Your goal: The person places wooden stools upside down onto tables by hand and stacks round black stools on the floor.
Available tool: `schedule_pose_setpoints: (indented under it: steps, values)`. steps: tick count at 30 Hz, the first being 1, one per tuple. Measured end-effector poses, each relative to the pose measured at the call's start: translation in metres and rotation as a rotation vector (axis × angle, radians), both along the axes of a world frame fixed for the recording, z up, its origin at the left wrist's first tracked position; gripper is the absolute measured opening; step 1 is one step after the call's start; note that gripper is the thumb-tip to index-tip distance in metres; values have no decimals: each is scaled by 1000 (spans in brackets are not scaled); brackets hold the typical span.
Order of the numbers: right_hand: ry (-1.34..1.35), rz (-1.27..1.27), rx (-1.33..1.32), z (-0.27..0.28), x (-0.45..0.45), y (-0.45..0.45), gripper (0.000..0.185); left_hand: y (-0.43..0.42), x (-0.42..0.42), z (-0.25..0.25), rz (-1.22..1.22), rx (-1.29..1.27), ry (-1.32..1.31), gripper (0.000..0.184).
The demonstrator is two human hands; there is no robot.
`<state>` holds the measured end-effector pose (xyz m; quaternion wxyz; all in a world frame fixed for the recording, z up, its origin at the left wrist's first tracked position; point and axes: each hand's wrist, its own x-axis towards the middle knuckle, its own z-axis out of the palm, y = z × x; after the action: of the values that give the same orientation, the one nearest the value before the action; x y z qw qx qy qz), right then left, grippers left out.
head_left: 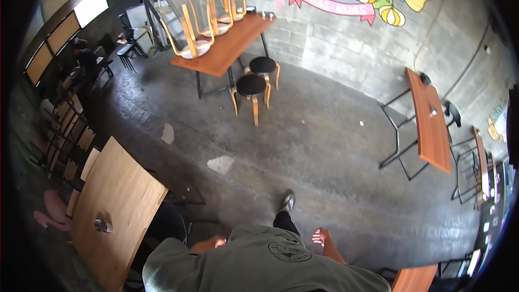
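Note:
My right hand hangs beside my body above the concrete floor, its fingers loosely bent and a little apart, with nothing visible in it. My left hand is at my other side, close to the olive shirt, which partly covers it; its fingers are too small and hidden to read. Neither hand touches any furniture. One foot in a grey shoe is forward on the floor. Nearest to my left hand is a dark chair by the light wooden table, which bears a small dark container.
Ahead stands a reddish-brown table with several upturned stools on it and two black-topped stools beside it. A narrow table is at the right. Another tabletop lies at lower right. A painted wall closes the far side.

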<state>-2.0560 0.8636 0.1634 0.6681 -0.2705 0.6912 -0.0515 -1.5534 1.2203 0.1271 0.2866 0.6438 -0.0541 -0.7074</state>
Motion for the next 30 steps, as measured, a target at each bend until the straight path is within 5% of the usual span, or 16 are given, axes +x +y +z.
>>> schedule_pose_setpoints:
  steps: [8, 11, 12, 14, 18, 21, 23, 30]
  values:
    - [1, 327, -44, -3, 78, -239, 30, -197, -66, 8, 131, -402, 118, 5]
    - [1, 458, -28, -10, 121, -314, 30, -246, -24, -16, 247, -526, 195, 6]
    - [-28, 491, -55, 1, 137, -334, 29, -295, -17, 5, -115, 30, -278, 15]
    - [-50, 546, -84, 19, 177, -368, 29, -353, -10, 51, 311, 22, -259, 20]
    - [-132, 573, -123, 20, 233, -414, 27, -426, 7, 66, 415, 42, -379, 22]
    - [-134, 571, -56, 10, 250, -441, 25, -457, 19, 18, 246, 84, -251, 25]
    - [-101, 555, 12, 6, 253, -459, 23, -469, 32, -46, 5, -5, -602, 28]
    - [85, 377, 131, 29, 236, -519, 34, -610, 162, -51, -58, 110, -358, 28]
